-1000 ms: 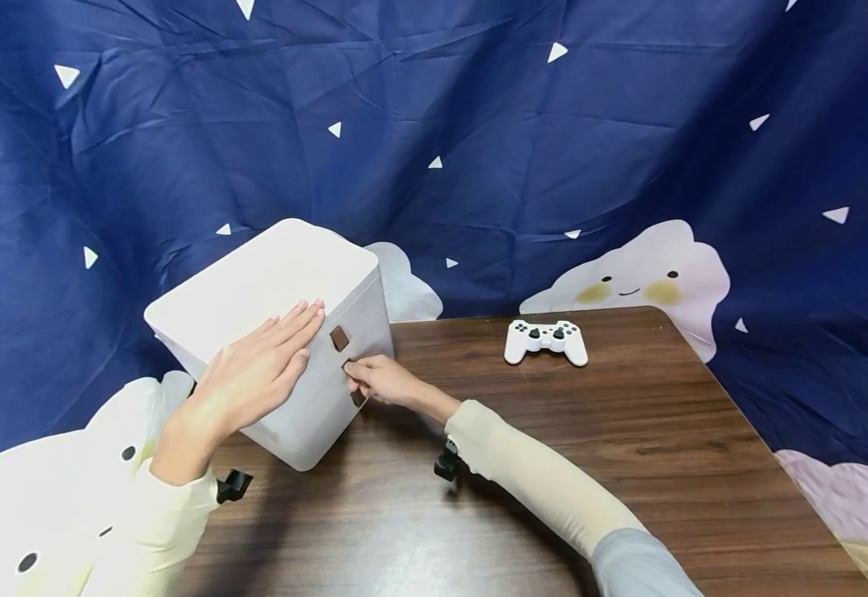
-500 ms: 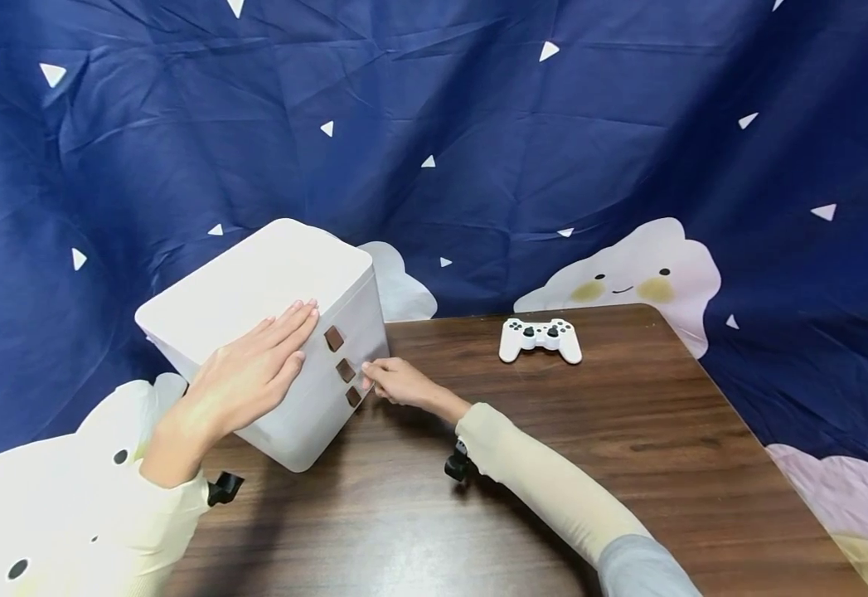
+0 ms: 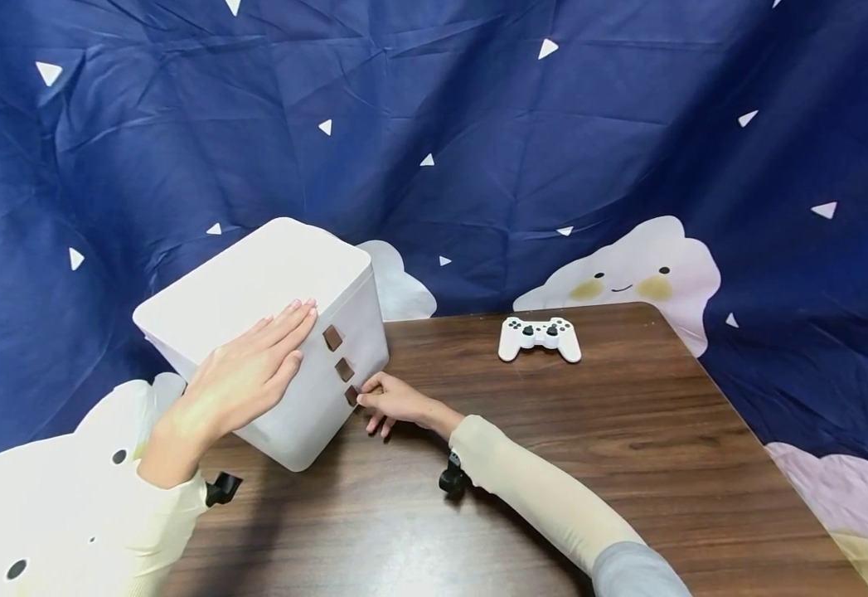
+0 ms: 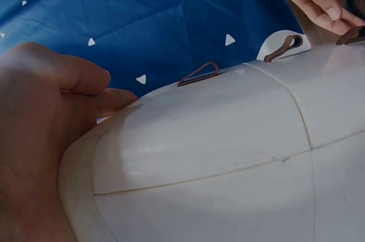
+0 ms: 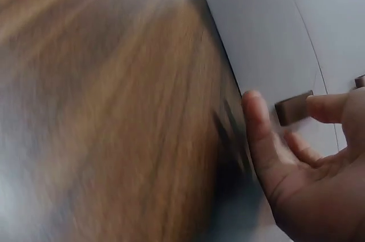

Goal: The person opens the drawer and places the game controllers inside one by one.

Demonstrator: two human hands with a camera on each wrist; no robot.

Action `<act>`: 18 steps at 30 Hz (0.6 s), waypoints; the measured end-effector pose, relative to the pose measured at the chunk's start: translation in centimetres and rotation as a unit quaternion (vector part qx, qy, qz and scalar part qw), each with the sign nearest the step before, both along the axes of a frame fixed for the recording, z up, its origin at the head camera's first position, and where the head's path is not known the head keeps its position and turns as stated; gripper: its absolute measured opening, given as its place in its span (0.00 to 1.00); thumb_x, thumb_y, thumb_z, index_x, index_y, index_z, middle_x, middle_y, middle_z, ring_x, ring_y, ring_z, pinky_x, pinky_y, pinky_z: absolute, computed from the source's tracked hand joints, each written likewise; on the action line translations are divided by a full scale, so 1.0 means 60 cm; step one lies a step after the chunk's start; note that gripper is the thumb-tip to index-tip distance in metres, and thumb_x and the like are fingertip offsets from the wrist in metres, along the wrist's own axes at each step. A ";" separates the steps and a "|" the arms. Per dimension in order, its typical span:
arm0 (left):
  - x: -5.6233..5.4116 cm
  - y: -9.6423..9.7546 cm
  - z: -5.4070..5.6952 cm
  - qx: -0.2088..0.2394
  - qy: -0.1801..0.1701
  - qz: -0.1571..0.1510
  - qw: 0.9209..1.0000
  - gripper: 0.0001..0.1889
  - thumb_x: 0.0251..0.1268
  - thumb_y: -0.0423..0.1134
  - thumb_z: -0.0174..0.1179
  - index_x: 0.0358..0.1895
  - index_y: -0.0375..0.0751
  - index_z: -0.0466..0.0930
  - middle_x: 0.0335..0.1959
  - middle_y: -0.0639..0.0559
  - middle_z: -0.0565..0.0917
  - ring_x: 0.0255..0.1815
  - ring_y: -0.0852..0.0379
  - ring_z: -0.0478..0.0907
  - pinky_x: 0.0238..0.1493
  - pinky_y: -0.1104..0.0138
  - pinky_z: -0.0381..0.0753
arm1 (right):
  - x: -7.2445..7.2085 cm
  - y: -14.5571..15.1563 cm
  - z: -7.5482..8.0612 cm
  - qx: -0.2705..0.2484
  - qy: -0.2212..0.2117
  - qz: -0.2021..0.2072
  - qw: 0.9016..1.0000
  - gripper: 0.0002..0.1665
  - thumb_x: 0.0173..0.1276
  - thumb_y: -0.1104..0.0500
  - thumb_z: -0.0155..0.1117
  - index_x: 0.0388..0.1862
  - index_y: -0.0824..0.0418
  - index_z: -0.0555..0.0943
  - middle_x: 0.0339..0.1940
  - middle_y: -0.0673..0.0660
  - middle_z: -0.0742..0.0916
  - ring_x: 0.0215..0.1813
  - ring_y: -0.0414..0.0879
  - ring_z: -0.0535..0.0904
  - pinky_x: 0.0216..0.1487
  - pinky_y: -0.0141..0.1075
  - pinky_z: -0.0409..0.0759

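Note:
A white storage box (image 3: 277,257) with drawer seams stands on the table at left. Several brown loop pulls run down its right-hand face: the top pull (image 3: 332,337), the middle pull (image 3: 344,370) and the bottom pull (image 3: 352,395). My left hand (image 3: 243,381) rests flat on the top's near edge, fingers straight. At the bottom pull is my right hand (image 3: 396,402), its fingers apart. In the right wrist view, one fingertip reaches the brown pull (image 5: 293,108) and another finger stands clear to its left; no grip on it shows.
A white game controller (image 3: 540,339) lies toward the back of the brown wooden table (image 3: 627,431). Behind hangs a dark blue cloth (image 3: 478,99) with white triangles and clouds. Each wrist carries a small black camera (image 3: 453,478).
My right hand has left the middle pull, drawn back a little and moved down to the bottom one, its fingers spreading. The left hand stays on the box top.

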State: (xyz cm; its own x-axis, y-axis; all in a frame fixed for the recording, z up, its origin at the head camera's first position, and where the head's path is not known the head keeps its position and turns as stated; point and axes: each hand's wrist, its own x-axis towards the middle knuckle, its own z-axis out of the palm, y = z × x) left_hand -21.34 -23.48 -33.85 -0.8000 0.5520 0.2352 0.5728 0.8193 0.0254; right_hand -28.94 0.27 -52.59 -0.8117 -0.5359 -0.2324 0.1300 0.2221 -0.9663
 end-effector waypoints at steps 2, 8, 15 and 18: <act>0.000 -0.001 0.000 0.000 0.002 0.000 1.000 0.29 0.88 0.46 0.44 0.86 0.47 0.59 0.88 0.55 0.58 0.88 0.49 0.57 0.87 0.48 0.61 | 0.001 -0.003 -0.002 -0.013 -0.018 0.004 1.000 0.20 0.81 0.56 0.62 0.63 0.65 0.71 0.55 0.71 0.86 0.32 0.48 0.90 0.26 0.36 0.89; 0.001 -0.001 -0.002 0.000 0.006 -0.003 1.000 0.29 0.88 0.46 0.44 0.86 0.47 0.59 0.88 0.55 0.59 0.88 0.49 0.58 0.87 0.48 0.61 | 0.004 -0.004 -0.005 -0.023 -0.040 -0.008 0.999 0.21 0.78 0.55 0.64 0.61 0.67 0.76 0.44 0.62 0.86 0.26 0.42 0.81 0.24 0.30 0.83; 0.002 0.000 -0.003 0.004 0.009 0.000 1.000 0.29 0.87 0.46 0.45 0.85 0.47 0.60 0.87 0.55 0.60 0.88 0.50 0.58 0.87 0.48 0.62 | -0.001 -0.011 0.000 -0.006 -0.023 0.021 0.999 0.26 0.83 0.50 0.59 0.53 0.75 0.82 0.27 0.50 0.80 0.20 0.38 0.73 0.19 0.28 0.76; 0.002 0.000 -0.003 0.004 0.012 0.001 1.000 0.29 0.87 0.46 0.45 0.85 0.47 0.61 0.87 0.55 0.60 0.88 0.50 0.59 0.87 0.49 0.62 | -0.002 -0.015 0.001 0.007 -0.016 0.023 1.000 0.27 0.84 0.48 0.57 0.51 0.75 0.82 0.23 0.49 0.78 0.18 0.37 0.71 0.18 0.28 0.72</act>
